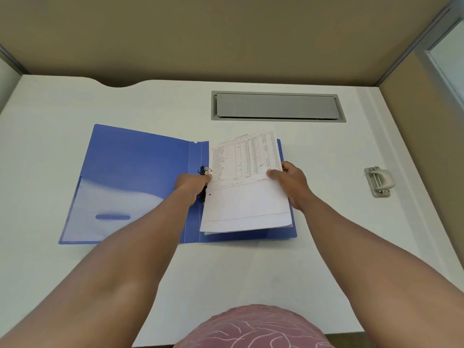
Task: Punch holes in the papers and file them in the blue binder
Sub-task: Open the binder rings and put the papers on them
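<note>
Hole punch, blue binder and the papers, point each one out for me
hole punch (379,182), head view, on its grey handle.
blue binder (140,159), head view, on the open left cover.
papers (247,204), head view, on the blank lower part of the top sheet.

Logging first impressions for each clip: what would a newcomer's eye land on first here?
The open blue binder at mid-desk, with both hands on a sheaf of papers over its right half. The left hand is at the binder's rings, the right hand grips the sheaf's right edge. A grey hole punch sits apart at far right, below a grey cable hatch.
</note>
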Demonstrator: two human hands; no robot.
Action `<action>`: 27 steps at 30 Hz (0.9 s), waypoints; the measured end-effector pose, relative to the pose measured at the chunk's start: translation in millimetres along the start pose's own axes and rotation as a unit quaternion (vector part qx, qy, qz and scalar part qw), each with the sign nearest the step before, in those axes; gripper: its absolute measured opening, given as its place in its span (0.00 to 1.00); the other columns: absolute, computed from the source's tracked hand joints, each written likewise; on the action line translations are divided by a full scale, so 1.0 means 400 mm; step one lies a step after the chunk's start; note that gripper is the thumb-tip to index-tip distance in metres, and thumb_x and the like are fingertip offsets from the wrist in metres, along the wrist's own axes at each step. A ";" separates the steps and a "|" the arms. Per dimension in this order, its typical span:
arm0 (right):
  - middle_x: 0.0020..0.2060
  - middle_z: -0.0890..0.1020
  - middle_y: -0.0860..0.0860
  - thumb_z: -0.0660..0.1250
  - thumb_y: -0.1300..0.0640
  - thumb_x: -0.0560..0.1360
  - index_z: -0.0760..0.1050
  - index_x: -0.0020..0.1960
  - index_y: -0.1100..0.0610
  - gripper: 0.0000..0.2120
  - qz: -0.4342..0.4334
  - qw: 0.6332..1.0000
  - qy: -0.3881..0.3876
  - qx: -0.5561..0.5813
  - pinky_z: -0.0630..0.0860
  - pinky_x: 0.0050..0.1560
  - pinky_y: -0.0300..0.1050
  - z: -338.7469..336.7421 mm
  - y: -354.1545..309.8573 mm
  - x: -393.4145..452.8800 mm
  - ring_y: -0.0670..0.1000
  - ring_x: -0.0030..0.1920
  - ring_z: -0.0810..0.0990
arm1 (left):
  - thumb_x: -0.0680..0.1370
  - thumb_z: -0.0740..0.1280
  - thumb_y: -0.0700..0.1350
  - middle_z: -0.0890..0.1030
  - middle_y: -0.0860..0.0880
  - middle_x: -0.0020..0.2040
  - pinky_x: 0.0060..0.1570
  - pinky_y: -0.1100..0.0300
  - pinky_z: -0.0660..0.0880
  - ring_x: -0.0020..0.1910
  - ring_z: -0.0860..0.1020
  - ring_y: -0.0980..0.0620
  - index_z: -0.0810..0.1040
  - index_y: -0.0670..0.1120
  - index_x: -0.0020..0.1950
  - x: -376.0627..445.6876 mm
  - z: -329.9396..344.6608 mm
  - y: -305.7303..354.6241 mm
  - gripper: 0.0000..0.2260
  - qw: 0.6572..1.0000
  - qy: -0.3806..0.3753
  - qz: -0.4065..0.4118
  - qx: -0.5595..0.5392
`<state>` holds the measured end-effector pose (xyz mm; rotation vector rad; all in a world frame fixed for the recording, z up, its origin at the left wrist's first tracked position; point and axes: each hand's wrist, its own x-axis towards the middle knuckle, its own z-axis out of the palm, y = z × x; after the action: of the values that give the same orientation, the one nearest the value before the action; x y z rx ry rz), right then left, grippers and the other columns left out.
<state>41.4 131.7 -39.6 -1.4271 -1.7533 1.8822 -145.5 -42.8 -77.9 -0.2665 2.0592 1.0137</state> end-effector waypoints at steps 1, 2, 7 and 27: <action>0.53 0.84 0.49 0.70 0.60 0.74 0.79 0.56 0.54 0.11 0.001 1.000 0.000 0.001 0.80 0.59 0.53 0.001 0.000 0.000 0.53 0.53 0.83 | 0.73 0.76 0.51 0.78 0.47 0.44 0.32 0.62 0.71 0.37 0.73 0.54 0.77 0.40 0.56 0.000 -0.002 -0.002 0.20 1.000 -0.005 0.004 0.003; 0.53 0.84 0.49 0.70 0.60 0.74 0.79 0.56 0.54 0.11 0.003 1.000 -0.001 0.002 0.80 0.59 0.53 0.001 0.000 0.000 0.53 0.53 0.83 | 0.73 0.76 0.51 0.78 0.48 0.43 0.32 0.62 0.70 0.37 0.73 0.54 0.76 0.41 0.55 0.001 -0.005 -0.004 0.19 1.000 -0.013 0.009 0.009; 0.53 0.84 0.49 0.70 0.60 0.74 0.79 0.54 0.53 0.09 0.012 1.000 -0.006 0.007 0.80 0.58 0.53 0.001 0.004 0.001 0.53 0.53 0.83 | 0.74 0.76 0.51 0.77 0.48 0.48 0.44 0.60 0.71 0.44 0.74 0.53 0.75 0.41 0.60 -0.002 -0.031 0.000 0.21 0.993 -0.061 0.032 0.094; 0.55 0.84 0.52 0.70 0.62 0.74 0.78 0.52 0.53 0.09 0.036 0.999 -0.028 0.008 0.80 0.57 0.51 0.009 0.008 -0.001 0.53 0.53 0.83 | 0.74 0.75 0.50 0.79 0.45 0.63 0.66 0.49 0.71 0.55 0.74 0.46 0.82 0.48 0.61 -0.012 -0.077 0.009 0.16 0.939 -0.161 0.056 0.300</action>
<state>40.5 128.4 -42.8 -1.4652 -1.7290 1.9856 -161.9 -64.0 -61.6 0.3175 1.9828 0.4117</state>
